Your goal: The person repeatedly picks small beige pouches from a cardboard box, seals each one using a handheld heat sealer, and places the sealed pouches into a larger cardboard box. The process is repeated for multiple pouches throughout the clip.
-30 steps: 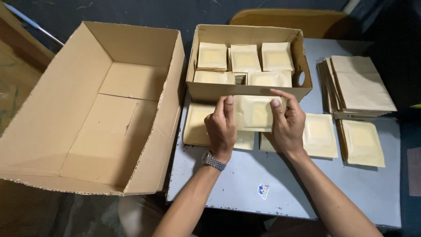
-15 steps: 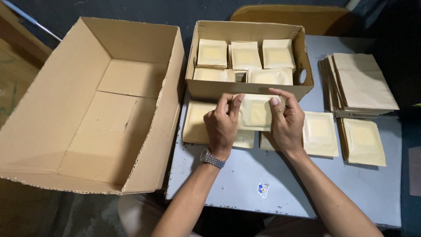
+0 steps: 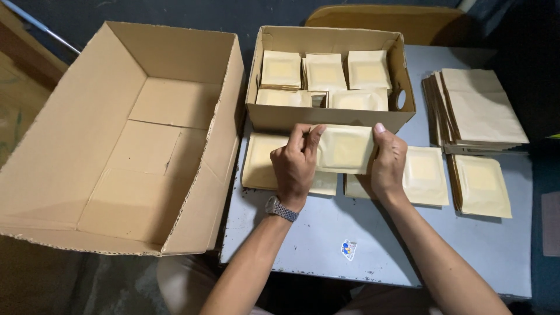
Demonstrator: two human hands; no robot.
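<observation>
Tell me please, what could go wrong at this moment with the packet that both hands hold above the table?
1. The left hand and right hand pinch the packet only at its ends, so it might bend or slip down.
2. The small box already holds several packets, tightly packed; another could perhaps jam or crease.
3. The packets on the table lie loosely overlapped, close below the hands; a wrist might shift them.

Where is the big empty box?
In the head view, the big empty box sits on the left, beside the smaller box of packets and left of the grey table.
</observation>
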